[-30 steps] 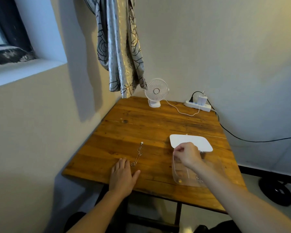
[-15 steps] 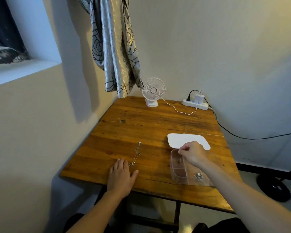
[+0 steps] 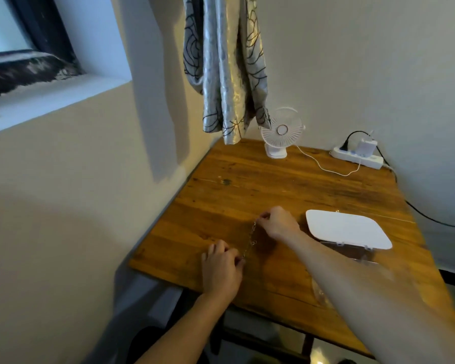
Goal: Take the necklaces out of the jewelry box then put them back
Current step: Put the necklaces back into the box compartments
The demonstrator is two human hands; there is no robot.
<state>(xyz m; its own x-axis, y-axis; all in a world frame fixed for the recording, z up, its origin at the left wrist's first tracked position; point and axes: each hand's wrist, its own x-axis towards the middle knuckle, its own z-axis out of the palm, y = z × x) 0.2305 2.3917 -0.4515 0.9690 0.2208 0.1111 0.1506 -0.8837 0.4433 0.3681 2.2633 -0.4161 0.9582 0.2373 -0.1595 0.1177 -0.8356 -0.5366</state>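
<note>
A thin metal necklace point(image 3: 250, 239) lies stretched in a line on the wooden table point(image 3: 286, 195). My right hand point(image 3: 278, 222) pinches its far end. My left hand point(image 3: 221, 266) has its fingers closed on the near end. The clear jewelry box point(image 3: 352, 254) stands to the right with its white lid point(image 3: 348, 228) folded open behind it. My right forearm crosses in front of the box and hides most of its inside.
A small white fan point(image 3: 281, 132) and a white power strip point(image 3: 359, 156) with a charger stand at the table's far edge. A patterned curtain point(image 3: 225, 67) hangs over the far left corner. The wall runs along the table's left side.
My right hand left the jewelry box and moved left onto the necklace's far end. My left hand went from lying flat to closing on the near end. The camera turned left.
</note>
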